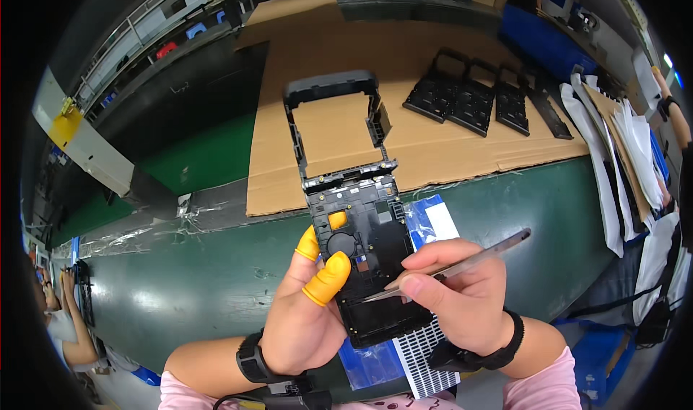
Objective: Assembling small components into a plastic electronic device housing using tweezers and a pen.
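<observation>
"Pinching what, that right hand?"

"Metal tweezers, squeezed between thumb and fingers, tips angled over the near end of the black housing. I can't tell whether they touch it, or hold anything between them."

"And the left hand?"

"Closed around the housing's left edge, with yellow finger cots on thumb and finger, the thumb lying across its face. The housing looks held above the green table."

"What could go wrong?"

"A slipping tip might scratch the housing's face or snag a small part; a loose pinch or a wavering wrist would cause it. And the tall open frame at the housing's far end could twist it, since only one side seems gripped."

"What's around it?"

"Under the housing's near end, a white gridded sheet and blue film. Beyond the housing, a cardboard sheet; to its far right, on that cardboard, black frames."
</observation>
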A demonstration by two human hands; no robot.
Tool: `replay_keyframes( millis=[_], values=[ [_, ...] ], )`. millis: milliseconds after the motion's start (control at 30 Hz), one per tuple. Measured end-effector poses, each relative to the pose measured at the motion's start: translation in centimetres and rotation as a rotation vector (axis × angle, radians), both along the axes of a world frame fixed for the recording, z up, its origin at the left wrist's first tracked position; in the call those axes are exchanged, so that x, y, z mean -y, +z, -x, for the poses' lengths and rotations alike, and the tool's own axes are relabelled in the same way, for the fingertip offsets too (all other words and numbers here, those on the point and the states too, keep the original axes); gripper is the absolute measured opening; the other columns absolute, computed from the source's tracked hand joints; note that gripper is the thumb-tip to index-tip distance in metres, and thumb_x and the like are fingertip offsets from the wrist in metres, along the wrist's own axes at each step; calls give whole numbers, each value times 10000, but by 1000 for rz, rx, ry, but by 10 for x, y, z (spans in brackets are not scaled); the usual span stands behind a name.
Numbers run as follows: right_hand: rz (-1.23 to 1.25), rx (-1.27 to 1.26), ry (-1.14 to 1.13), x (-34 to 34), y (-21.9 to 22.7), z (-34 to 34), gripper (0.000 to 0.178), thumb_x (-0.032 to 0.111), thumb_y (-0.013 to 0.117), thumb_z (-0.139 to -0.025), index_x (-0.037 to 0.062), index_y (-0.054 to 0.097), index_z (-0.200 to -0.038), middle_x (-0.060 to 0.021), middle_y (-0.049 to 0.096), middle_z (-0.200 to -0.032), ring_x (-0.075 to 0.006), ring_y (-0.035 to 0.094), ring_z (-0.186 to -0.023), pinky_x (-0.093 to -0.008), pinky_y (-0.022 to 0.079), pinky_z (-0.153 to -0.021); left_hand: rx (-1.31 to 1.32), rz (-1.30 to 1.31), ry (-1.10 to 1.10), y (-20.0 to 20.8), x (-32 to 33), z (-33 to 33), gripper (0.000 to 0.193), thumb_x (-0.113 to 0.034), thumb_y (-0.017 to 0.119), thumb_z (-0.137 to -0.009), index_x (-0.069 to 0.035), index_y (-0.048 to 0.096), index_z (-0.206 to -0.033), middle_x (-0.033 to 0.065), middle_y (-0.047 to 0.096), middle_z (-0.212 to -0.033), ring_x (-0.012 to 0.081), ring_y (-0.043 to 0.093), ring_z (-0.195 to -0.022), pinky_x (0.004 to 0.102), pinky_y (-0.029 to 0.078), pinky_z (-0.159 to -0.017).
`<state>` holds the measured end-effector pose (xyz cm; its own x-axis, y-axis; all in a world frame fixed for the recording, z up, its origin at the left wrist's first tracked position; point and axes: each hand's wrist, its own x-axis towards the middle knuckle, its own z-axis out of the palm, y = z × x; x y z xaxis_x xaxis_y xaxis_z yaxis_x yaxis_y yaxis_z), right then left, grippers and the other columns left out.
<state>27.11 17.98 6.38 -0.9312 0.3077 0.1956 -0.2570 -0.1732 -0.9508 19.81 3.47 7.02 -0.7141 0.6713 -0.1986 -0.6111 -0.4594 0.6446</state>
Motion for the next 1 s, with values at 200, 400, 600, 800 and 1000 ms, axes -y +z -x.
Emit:
replay_keyframes(
  millis=[200,400,600,800,1000],
  values=[
    [66,-4,-16,1,-5,6,184,-18,611,-769,-37,561,-945,-17,573,-746,-7,479,-594,-134,351,-493,-49,-15,6,-2,-1,4,389,-159,422,-893,-141,320,-1268,93,444,-1206,230,475,-1084,394,421,-896],
    [85,8,-42,3,-3,4,181,-21,613,-766,-37,566,-940,-11,566,-735,-3,465,-582,-135,334,-482,-48,-6,19,-2,-3,1,387,-155,426,-891,-142,325,-1264,91,444,-1207,229,477,-1083,389,422,-895],
    [24,-27,-37,3,-8,7,174,-29,610,-764,-38,573,-934,4,553,-710,6,428,-549,-139,301,-461,-25,-73,0,-5,-1,4,433,-105,447,-879,-127,291,-1282,92,428,-1202,215,450,-1090,394,397,-903],
    [31,-33,-32,3,-9,6,165,-28,608,-765,-36,572,-926,-10,569,-726,7,438,-557,-133,304,-461,-183,-20,-23,-6,1,2,706,148,494,-718,-130,232,-1311,73,397,-1211,205,430,-1108,374,387,-912],
    [214,2,-66,-7,9,6,192,-40,603,-757,-28,559,-944,-44,599,-750,-44,523,-613,-169,394,-507,-281,32,56,-7,4,6,859,232,463,-611,-131,171,-1333,71,380,-1195,205,401,-1134,369,398,-904]
  ],
)
